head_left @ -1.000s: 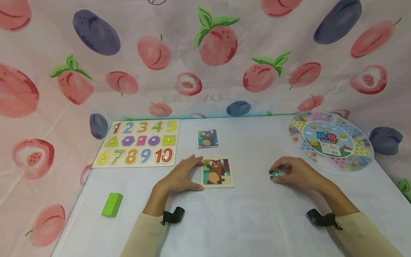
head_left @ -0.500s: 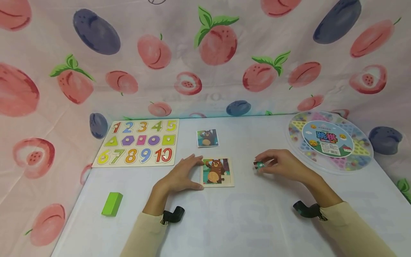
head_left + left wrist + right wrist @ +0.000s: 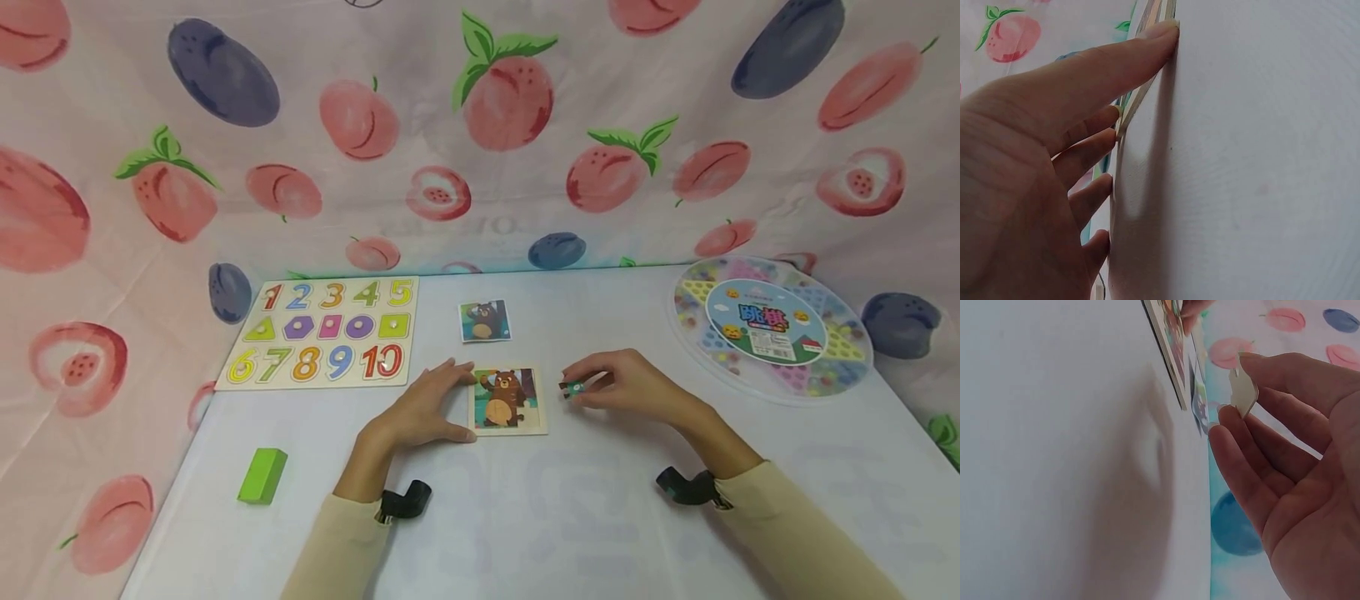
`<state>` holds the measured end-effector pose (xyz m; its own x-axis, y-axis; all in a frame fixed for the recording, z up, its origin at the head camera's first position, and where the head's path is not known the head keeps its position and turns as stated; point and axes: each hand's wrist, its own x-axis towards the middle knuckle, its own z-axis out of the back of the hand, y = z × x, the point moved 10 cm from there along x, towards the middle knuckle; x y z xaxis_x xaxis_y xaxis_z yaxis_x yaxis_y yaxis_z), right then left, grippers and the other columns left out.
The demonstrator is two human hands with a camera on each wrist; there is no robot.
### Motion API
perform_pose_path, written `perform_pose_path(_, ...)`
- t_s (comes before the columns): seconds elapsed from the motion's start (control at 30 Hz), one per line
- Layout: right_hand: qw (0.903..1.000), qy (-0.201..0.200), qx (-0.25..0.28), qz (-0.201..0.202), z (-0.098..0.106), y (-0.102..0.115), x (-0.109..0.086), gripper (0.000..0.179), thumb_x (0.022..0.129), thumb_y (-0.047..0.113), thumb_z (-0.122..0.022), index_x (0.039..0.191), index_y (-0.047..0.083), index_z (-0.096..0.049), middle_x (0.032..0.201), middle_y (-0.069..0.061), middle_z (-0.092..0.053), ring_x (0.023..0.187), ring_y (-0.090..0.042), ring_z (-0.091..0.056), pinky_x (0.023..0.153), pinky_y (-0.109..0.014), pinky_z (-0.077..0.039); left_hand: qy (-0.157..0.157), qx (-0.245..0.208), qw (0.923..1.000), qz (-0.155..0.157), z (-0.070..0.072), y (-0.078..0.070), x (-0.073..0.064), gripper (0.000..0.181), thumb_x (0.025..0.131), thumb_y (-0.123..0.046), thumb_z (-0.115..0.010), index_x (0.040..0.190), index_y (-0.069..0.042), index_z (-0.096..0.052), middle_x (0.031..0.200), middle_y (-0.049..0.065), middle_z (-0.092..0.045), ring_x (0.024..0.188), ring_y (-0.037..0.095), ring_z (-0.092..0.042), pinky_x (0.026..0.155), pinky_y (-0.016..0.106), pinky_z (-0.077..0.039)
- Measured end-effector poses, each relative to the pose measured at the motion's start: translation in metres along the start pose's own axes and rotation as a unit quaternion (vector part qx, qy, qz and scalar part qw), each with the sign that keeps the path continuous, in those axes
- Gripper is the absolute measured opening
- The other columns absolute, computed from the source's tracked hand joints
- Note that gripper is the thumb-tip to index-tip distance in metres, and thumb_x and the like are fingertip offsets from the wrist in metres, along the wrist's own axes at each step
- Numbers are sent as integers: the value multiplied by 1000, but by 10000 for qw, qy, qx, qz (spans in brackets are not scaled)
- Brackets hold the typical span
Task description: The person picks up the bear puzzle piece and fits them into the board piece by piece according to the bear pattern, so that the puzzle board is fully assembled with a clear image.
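In the head view a small square jigsaw puzzle of a brown bear lies in its wooden frame, with a bare gap at its lower right. My left hand spans its left side, thumb by the near corner and forefinger by the far one; the left wrist view has the thumb touching the frame's edge. To the right of the frame, my right hand pinches a teal and dark puzzle piece between thumb and fingers. The right wrist view shows the piece's pale back, held above the table.
Behind the puzzle lies a small bear picture card. A number and shape board occupies the back left, a round Chinese checkers set the back right. One green block sits at the left. Fruit-print cloth hangs behind the table.
My right hand has carried the puzzle piece leftward, close to the right edge of the puzzle frame. The left hand and the frame have stayed in place.
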<state>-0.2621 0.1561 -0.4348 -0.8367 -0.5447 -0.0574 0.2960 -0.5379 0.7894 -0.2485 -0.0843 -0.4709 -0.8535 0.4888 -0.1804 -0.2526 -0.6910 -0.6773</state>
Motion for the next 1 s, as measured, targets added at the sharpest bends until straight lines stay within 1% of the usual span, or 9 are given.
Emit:
perform_pose_path(0.1, 9998, 71, -23, 170, -9, 7, 5, 24, 86, 12, -81, 110, 10, -77, 116, -9, -77, 104, -19, -73, 85, -24, -63, -3, 20, 10000, -16, 1, 0, 0, 77, 75, -29, -91, 142, -17, -56, 166, -1, -39, 162, 26, -18, 135, 51, -9)
perform_pose_path(0.2, 9994, 145, -135, 276, -19, 12, 10, 21, 85, 13, -82, 106, 10, -79, 115, -9, -77, 100, -18, -73, 84, -27, -64, 6, 48, 10000, -37, 1, 0, 0, 76, 75, -28, -91, 141, -16, -56, 166, 0, -38, 162, 26, -17, 135, 51, -9)
perform_pose_path(0.27, 9990, 180, -231, 350, -25, 16, 13, 20, 84, 16, -83, 103, 11, -79, 113, -8, -77, 97, -17, -73, 83, -28, -64, 6, 61, 10000, -55, 1, 0, 0, 76, 75, -28, -91, 141, -16, -56, 166, 0, -39, 162, 27, -17, 135, 52, -9)
perform_pose_path(0.37, 9979, 207, -394, 461, -32, 21, 16, 19, 83, 19, -85, 101, 14, -80, 111, -4, -78, 97, -15, -72, 82, -29, -64, 4, 68, 10000, -63, 1, -1, 1, 75, 75, -29, -91, 140, -16, -56, 166, 0, -39, 162, 27, -17, 135, 52, -9)
perform_pose_path(0.5, 9963, 190, -575, 611, -39, 28, 18, 20, 81, 22, -86, 99, 16, -80, 108, 0, -79, 94, -15, -70, 78, -27, -61, -7, 65, 10000, -55, 0, -1, 1, 75, 75, -29, -91, 140, -16, -56, 166, 0, -39, 162, 26, -17, 135, 52, -9)
perform_pose_path(0.63, 9955, 200, -672, 640, -44, 30, 22, 22, 79, 24, -88, 98, 15, -80, 107, 0, -79, 89, -13, -68, 73, -22, -57, -21, 52, 10000, -31, 1, 0, 1, 76, 75, -30, -91, 141, -17, -56, 166, -2, -38, 162, 26, -17, 135, 51, -9)
perform_pose_path(0.73, 9948, 240, -766, 633, -48, 31, 24, 23, 79, 25, -88, 98, 15, -80, 108, 0, -78, 89, -12, -66, 72, -19, -56, -19, 40, 10000, -24, 1, 0, 1, 76, 75, -30, -91, 141, -17, -56, 166, -2, -38, 162, 25, -17, 135, 51, -9)
perform_pose_path(0.87, 9945, 302, -781, 636, -54, 31, 27, 22, 80, 24, -87, 98, 14, -80, 111, -2, -77, 91, -13, -67, 73, -19, -57, -5, 49, 10000, -34, 1, 0, 0, 76, 75, -30, -91, 141, -17, -56, 166, -1, -39, 162, 26, -17, 135, 51, -9)
perform_pose_path(1.0, 9953, 334, -747, 526, -58, 28, 28, 23, 80, 25, -87, 98, 14, -79, 108, -1, -76, 85, -12, -64, 70, -19, -56, 3, 65, 10000, -56, 1, -1, 0, 77, 75, -30, -91, 142, -16, -56, 165, 1, -40, 162, 26, -18, 135, 51, -9)
